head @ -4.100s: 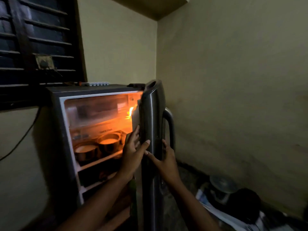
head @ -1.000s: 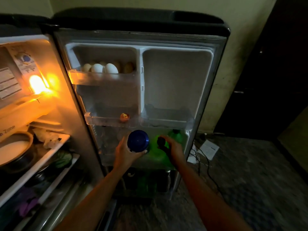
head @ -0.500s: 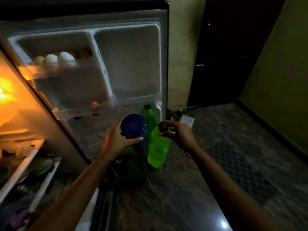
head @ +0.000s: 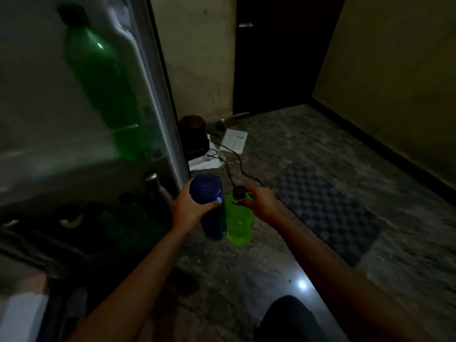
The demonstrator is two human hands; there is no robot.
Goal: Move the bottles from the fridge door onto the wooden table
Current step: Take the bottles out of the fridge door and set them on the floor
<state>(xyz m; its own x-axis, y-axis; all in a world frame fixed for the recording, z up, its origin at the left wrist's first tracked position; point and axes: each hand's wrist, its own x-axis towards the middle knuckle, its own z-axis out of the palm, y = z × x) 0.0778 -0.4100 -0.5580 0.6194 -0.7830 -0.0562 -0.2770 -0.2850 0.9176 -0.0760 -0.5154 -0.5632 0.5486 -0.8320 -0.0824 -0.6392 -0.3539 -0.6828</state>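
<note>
My left hand (head: 188,208) grips a dark blue bottle (head: 209,211) near its wide blue cap. My right hand (head: 259,201) holds a bright green bottle (head: 238,225) by its neck, just under the black cap. Both bottles hang side by side above the floor, just right of the open fridge door (head: 81,99). A tall dark green bottle (head: 101,82) still stands in the door shelf, and a dark metal bottle (head: 156,191) stands in the lower door rack. The wooden table is not in view.
A dark jar-shaped appliance (head: 193,134) with a trailing black cord and sheets of paper (head: 234,140) lie on the stone floor beside the door's edge. A blue checked mat (head: 325,206) lies to the right. A dark doorway (head: 276,53) is ahead. My knee (head: 288,319) shows at the bottom.
Both hands have drawn the blue and green bottles out of the fridge door and to the right. My view has turned right, away from the fridge interior toward the floor.
</note>
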